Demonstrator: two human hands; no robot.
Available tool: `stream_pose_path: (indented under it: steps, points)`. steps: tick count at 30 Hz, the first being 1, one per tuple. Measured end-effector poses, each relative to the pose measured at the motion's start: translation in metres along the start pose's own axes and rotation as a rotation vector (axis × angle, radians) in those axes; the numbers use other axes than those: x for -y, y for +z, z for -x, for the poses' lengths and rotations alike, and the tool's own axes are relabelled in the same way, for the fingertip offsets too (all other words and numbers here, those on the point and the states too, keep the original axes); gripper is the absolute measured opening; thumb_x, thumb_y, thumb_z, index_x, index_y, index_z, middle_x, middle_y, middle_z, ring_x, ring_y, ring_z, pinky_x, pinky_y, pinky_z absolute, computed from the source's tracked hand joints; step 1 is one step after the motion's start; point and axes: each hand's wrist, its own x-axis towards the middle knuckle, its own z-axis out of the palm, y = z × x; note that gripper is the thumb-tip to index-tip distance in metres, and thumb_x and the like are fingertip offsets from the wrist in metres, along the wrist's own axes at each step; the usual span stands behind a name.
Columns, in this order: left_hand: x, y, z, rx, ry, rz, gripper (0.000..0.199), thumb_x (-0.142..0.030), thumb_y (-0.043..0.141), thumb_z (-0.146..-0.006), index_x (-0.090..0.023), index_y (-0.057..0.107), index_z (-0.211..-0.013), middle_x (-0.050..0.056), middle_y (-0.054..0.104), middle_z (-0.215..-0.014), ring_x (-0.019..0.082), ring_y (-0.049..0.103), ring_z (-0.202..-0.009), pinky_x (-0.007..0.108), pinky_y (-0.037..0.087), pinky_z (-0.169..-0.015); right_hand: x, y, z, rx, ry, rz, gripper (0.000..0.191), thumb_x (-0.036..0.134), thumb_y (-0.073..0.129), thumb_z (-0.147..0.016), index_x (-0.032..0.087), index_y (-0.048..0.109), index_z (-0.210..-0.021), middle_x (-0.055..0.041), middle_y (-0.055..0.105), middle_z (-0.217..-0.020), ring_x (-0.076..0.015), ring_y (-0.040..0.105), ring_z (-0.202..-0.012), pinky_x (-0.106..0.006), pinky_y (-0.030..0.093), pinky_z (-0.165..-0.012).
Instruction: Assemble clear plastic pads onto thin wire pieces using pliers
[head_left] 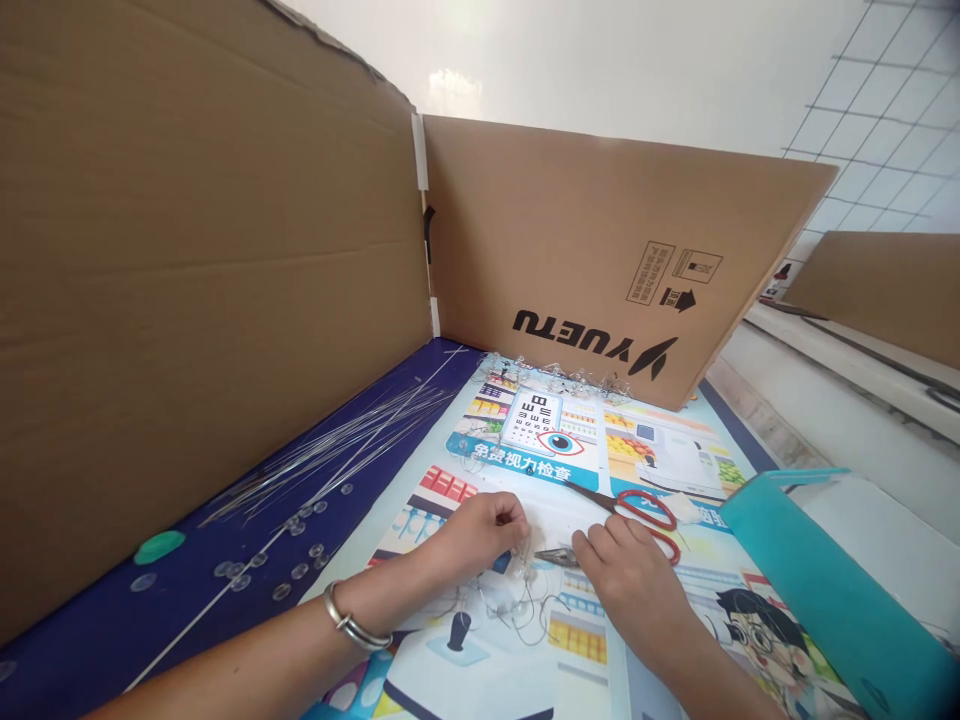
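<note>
My left hand [484, 532], with a metal bangle on its wrist, is closed in a pinch around a thin bent wire piece [525, 615]. Loops of the wire and small clear bits hang below the fingers onto the printed sheet. My right hand [624, 565] grips needle-nose pliers [556, 557], whose handles are mostly hidden in the palm. The pliers' jaws point left towards the wire, close to the left fingertips; whether they touch it I cannot tell. Just behind the right hand lie red-handled scissors [646, 508].
Long straight wires [352, 430] and several clear beads [259, 560] lie on the dark blue surface at left, near a green lump [159, 546]. Bent wire pieces [555, 380] line the foot of the cardboard panel [585, 240]. A teal box [832, 580] stands at right.
</note>
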Motion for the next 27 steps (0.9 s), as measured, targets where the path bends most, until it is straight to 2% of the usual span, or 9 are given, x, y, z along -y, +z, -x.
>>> stream_pose_path:
  steps: [3, 7, 15, 27]
  points:
    - [-0.001, 0.000, 0.000, 0.000, 0.005, 0.002, 0.018, -0.032, 0.053, -0.076, -0.017, 0.054, -0.066, -0.003, 0.049, -0.058, 0.009, 0.042, -0.049, 0.020, 0.034, -0.049, -0.002, 0.001, 0.003, -0.028, 0.006, 0.003, 0.023, 0.005, 0.047, -0.080, 0.014, 0.058, -0.099, -0.0033, 0.051, -0.074, -0.0180, 0.042, -0.074, -0.034, 0.033, -0.072]
    - [-0.001, 0.001, 0.001, -0.029, 0.015, -0.029, 0.017, -0.031, 0.052, -0.076, -0.017, 0.054, -0.065, -0.003, 0.049, -0.055, 0.009, 0.042, -0.049, 0.020, 0.034, -0.050, -0.003, -0.006, 0.005, 0.000, 0.021, -0.009, 0.024, 0.005, 0.048, -0.080, 0.015, 0.058, -0.100, -0.0038, 0.052, -0.076, -0.0186, 0.044, -0.077, -0.036, 0.033, -0.076]
    - [0.000, 0.004, 0.001, -0.083, 0.054, -0.064, 0.016, -0.029, 0.051, -0.076, -0.016, 0.055, -0.066, -0.001, 0.053, -0.062, 0.012, 0.048, -0.059, 0.021, 0.035, -0.054, 0.006, -0.026, 0.000, -0.001, 0.020, 0.000, 0.026, 0.006, 0.050, -0.077, 0.016, 0.058, -0.099, -0.0046, 0.052, -0.077, -0.0203, 0.045, -0.076, -0.035, 0.031, -0.070]
    - [-0.002, 0.000, 0.002, -0.093, 0.127, -0.214, 0.017, -0.026, 0.050, -0.077, -0.017, 0.058, -0.066, 0.002, 0.058, -0.073, 0.016, 0.054, -0.073, 0.024, 0.039, -0.065, 0.013, -0.025, -0.003, 0.023, 0.027, 0.010, 0.024, 0.007, 0.053, -0.073, 0.016, 0.059, -0.095, -0.0035, 0.051, -0.074, -0.0197, 0.043, -0.072, -0.036, 0.031, -0.068]
